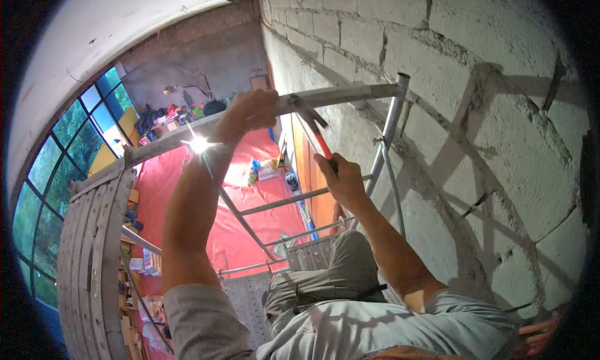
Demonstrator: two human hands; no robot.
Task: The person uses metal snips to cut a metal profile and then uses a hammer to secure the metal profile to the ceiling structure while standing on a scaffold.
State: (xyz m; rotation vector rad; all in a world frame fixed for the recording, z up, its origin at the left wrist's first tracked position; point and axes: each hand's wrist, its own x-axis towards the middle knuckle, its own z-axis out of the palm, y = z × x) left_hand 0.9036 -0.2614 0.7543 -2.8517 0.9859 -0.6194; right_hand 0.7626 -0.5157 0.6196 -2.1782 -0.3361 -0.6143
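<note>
My right hand (pixel 344 179) is closed round the lower handle of a claw hammer (pixel 320 138) with a red and black grip. The hammer slants up to the left, and its dark metal head lies against the top rail (pixel 340 95) of a grey metal scaffold frame. Just left of the hammer head, my left hand (pixel 253 110) has its fingers curled at the same rail, closed on it. Anything small inside those fingers is hidden. Both arms reach up and forward from my body.
A rough block wall (pixel 462 129) rises close on the right. Perforated metal planks (pixel 90 260) stand at the left. Far below, a red sheet (pixel 162 204) covers the floor, with assorted items on it. A bright lamp (pixel 199 144) shines beside my left forearm; windows (pixel 62 154) line the left.
</note>
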